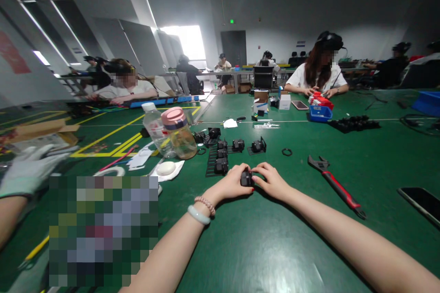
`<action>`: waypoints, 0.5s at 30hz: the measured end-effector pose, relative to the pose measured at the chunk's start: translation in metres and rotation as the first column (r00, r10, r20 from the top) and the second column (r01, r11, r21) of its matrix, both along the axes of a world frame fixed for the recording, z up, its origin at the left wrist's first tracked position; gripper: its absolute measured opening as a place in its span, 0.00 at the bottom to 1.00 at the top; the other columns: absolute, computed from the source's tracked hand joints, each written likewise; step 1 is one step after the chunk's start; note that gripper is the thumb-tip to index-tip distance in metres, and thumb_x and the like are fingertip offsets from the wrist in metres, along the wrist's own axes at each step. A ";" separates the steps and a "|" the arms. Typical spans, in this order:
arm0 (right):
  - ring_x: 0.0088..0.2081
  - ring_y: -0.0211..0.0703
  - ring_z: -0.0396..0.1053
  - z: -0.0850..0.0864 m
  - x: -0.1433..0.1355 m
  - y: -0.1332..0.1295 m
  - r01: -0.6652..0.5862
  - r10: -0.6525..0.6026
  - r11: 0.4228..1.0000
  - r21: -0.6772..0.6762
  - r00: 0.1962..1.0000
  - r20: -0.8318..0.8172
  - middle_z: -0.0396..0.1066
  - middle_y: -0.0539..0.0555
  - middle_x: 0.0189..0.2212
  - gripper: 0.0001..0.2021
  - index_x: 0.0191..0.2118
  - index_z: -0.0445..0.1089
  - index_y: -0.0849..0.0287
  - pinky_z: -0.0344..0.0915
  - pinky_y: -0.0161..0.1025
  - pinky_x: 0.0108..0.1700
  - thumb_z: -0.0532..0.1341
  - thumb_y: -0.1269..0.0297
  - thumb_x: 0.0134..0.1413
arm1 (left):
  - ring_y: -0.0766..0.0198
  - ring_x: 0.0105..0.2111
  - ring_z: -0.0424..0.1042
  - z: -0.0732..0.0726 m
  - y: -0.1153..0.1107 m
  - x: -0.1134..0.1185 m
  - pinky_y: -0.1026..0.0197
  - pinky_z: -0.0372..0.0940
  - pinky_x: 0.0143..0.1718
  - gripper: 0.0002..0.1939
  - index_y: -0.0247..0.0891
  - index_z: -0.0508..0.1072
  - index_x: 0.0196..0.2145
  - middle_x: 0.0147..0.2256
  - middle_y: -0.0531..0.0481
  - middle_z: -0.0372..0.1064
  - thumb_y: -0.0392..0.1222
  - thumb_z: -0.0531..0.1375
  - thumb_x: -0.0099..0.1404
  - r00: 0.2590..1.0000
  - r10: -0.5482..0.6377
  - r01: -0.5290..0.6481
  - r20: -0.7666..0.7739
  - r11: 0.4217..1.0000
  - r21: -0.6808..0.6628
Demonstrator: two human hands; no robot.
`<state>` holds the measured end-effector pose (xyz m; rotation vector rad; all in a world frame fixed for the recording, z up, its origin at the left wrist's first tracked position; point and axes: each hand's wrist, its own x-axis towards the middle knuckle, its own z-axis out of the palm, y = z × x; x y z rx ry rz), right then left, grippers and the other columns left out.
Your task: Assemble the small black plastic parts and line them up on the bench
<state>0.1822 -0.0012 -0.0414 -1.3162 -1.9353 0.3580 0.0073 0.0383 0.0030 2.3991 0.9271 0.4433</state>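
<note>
With the left hand (233, 182) clamped on the black part (246, 178), hold it square to the right hand (273, 181) at three o'clock, whose pinch is unclear.

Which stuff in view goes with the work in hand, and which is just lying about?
Likely part of the work:
- black part in the left hand, with the right hand close against it
- similar black pieces on the table

Probably just lying about:
- pink-lidded bottle
- clear bottle
- phone at right
- adjustable wrench, untouched; could be a tool
</note>
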 end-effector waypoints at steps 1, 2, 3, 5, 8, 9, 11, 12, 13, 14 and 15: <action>0.42 0.42 0.60 0.000 0.000 0.000 0.003 -0.003 1.000 -0.005 1.000 0.002 0.62 0.54 0.37 0.13 0.43 0.65 0.53 0.57 0.44 0.44 0.54 0.60 0.52 | 0.59 0.37 0.61 0.001 -0.001 0.000 0.58 0.59 0.38 0.23 0.39 0.62 0.40 0.35 0.50 0.60 0.43 0.60 0.44 1.000 0.005 -0.005 -0.002 1.000 -0.002; 0.42 0.42 0.60 -0.001 0.000 0.001 0.005 -0.005 1.000 -0.009 1.000 0.003 0.62 0.54 0.37 0.13 0.43 0.65 0.53 0.57 0.43 0.44 0.53 0.59 0.52 | 0.59 0.37 0.61 0.001 -0.001 0.001 0.58 0.59 0.38 0.23 0.39 0.62 0.40 0.35 0.50 0.60 0.43 0.60 0.44 1.000 0.009 -0.009 -0.003 1.000 -0.002; 0.41 0.42 0.60 -0.002 0.000 0.001 0.006 -0.005 1.000 -0.010 1.000 0.003 0.62 0.54 0.37 0.13 0.43 0.65 0.53 0.57 0.43 0.44 0.53 0.59 0.52 | 0.59 0.38 0.61 0.001 -0.001 0.001 0.58 0.59 0.39 0.23 0.39 0.62 0.40 0.36 0.50 0.60 0.43 0.60 0.44 1.000 0.011 -0.011 -0.004 1.000 -0.003; 0.41 0.42 0.60 -0.003 0.000 0.002 0.006 -0.006 1.000 -0.009 1.000 0.002 0.62 0.54 0.37 0.13 0.43 0.65 0.53 0.56 0.43 0.44 0.53 0.59 0.52 | 0.59 0.38 0.61 0.001 -0.001 0.001 0.58 0.59 0.39 0.24 0.39 0.62 0.40 0.36 0.50 0.60 0.43 0.60 0.44 1.000 0.012 -0.013 -0.004 1.000 -0.003; 0.41 0.42 0.60 -0.004 0.001 0.003 0.008 -0.008 1.000 -0.007 1.000 0.003 0.62 0.54 0.37 0.13 0.43 0.65 0.53 0.56 0.43 0.44 0.53 0.59 0.52 | 0.59 0.38 0.61 -0.001 0.001 0.000 0.58 0.59 0.39 0.25 0.39 0.62 0.41 0.37 0.49 0.60 0.44 0.61 0.44 1.000 0.007 -0.007 -0.002 1.000 -0.004; 0.41 0.42 0.60 -0.005 0.001 0.003 0.009 -0.009 1.000 -0.007 1.000 0.004 0.62 0.54 0.37 0.13 0.43 0.65 0.53 0.56 0.43 0.44 0.53 0.59 0.53 | 0.59 0.38 0.61 -0.002 0.001 0.000 0.58 0.59 0.39 0.25 0.39 0.62 0.41 0.37 0.49 0.60 0.44 0.61 0.44 1.000 0.006 -0.006 -0.003 1.000 -0.002; 0.41 0.42 0.60 -0.005 0.001 0.003 0.013 -0.013 1.000 -0.009 1.000 0.006 0.62 0.54 0.37 0.13 0.43 0.66 0.53 0.56 0.43 0.44 0.52 0.59 0.53 | 0.58 0.38 0.61 -0.004 0.003 0.000 0.57 0.59 0.39 0.26 0.39 0.61 0.41 0.37 0.49 0.60 0.45 0.61 0.43 1.000 0.005 -0.005 -0.007 1.000 0.003; 0.41 0.42 0.60 -0.005 0.001 0.003 0.015 -0.015 1.000 -0.009 1.000 0.006 0.62 0.54 0.37 0.13 0.43 0.66 0.53 0.56 0.42 0.44 0.52 0.58 0.53 | 0.58 0.38 0.61 -0.005 0.003 0.000 0.57 0.59 0.40 0.26 0.40 0.61 0.41 0.37 0.49 0.60 0.45 0.61 0.43 1.000 0.003 -0.003 -0.010 1.000 0.005; 0.41 0.42 0.60 -0.005 0.001 0.003 0.016 -0.015 1.000 -0.010 1.000 0.007 0.62 0.54 0.37 0.13 0.43 0.66 0.54 0.56 0.42 0.44 0.52 0.58 0.53 | 0.58 0.38 0.61 -0.005 0.004 0.000 0.57 0.59 0.40 0.26 0.40 0.61 0.42 0.37 0.49 0.60 0.45 0.61 0.43 1.000 -0.001 0.001 -0.013 1.000 0.008; 0.41 0.42 0.60 -0.005 0.001 0.003 0.015 -0.015 1.000 -0.011 1.000 0.008 0.62 0.54 0.37 0.13 0.42 0.66 0.54 0.56 0.42 0.44 0.52 0.58 0.53 | 0.58 0.38 0.61 -0.005 0.004 0.000 0.57 0.59 0.40 0.26 0.40 0.61 0.42 0.37 0.49 0.60 0.46 0.61 0.43 1.000 -0.005 0.005 -0.016 1.000 0.010; 0.41 0.42 0.60 -0.005 0.001 0.003 0.015 -0.014 1.000 -0.012 1.000 0.009 0.62 0.54 0.37 0.13 0.42 0.66 0.54 0.56 0.42 0.44 0.52 0.58 0.53 | 0.58 0.38 0.61 -0.005 0.004 0.000 0.57 0.59 0.40 0.26 0.40 0.61 0.42 0.37 0.49 0.60 0.46 0.61 0.43 1.000 -0.008 0.008 -0.019 1.000 0.012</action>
